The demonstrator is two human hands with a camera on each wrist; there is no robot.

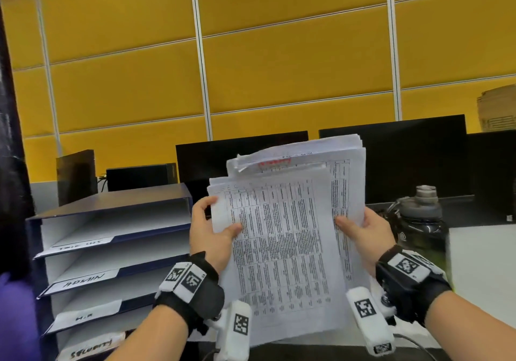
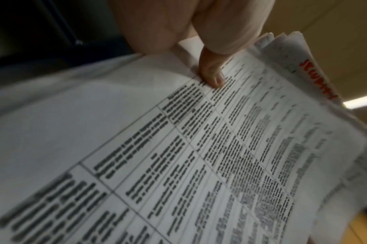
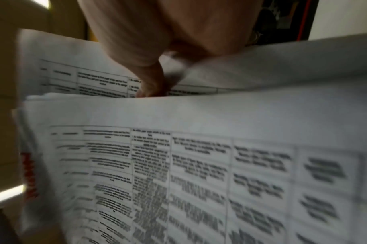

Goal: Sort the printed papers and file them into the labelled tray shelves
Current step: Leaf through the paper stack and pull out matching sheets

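A: Papers, printed tables, thick stack, held up in the air in front of the dark monitors. Both hands on it.

B: Grip?

A: Left hand pinches the front sheets at their left edge, thumb on the printed face, fingers behind. Right hand grips the right edge of the stack, thumb on the front; in the right wrist view the thumb is tucked between two sheets.

B: Sheets aligned?

A: No, fanned. Front sheets sit lower and left, a back sheet with red handwriting sticks out above.

B: Trays?

A: Blue tray shelf unit on the left, below the stack, not touching it. Handwritten labels on the shelf lips; one reads ADMIN, the rest too blurred.

B: Anything else?

A: Dark water bottle on the white desk just right of the right hand.
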